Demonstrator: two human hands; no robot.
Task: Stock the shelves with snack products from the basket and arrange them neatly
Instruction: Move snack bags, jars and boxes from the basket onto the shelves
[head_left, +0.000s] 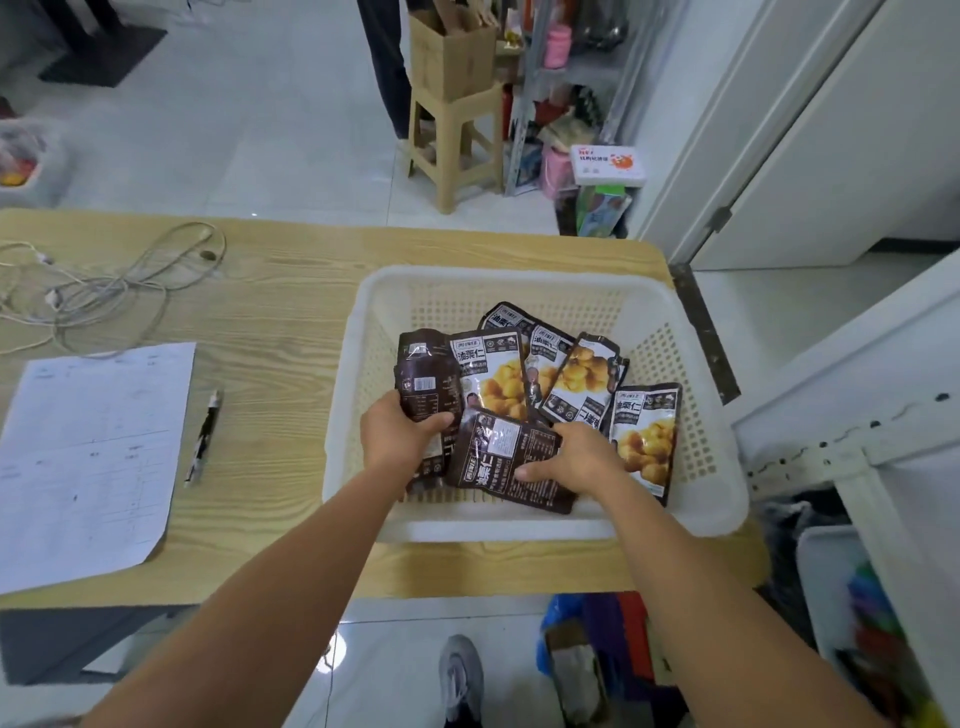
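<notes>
Snack packets (498, 384) lie loose in a white basket (519, 275) on a wooden table (285, 291). Left hand (400, 434) grasps a dark packet (426, 379); right hand (576, 457) grasps a back-side-up packet (498, 457) near the basket's front wall. Paper (88, 457) and pen (205, 436) lie at left.

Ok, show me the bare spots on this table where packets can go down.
Widest: bare table between the pen and the white basket. Also right of the cable, along the far edge. A narrow strip fronts the basket. Crowded: inside the basket, overlapping packets.
</notes>
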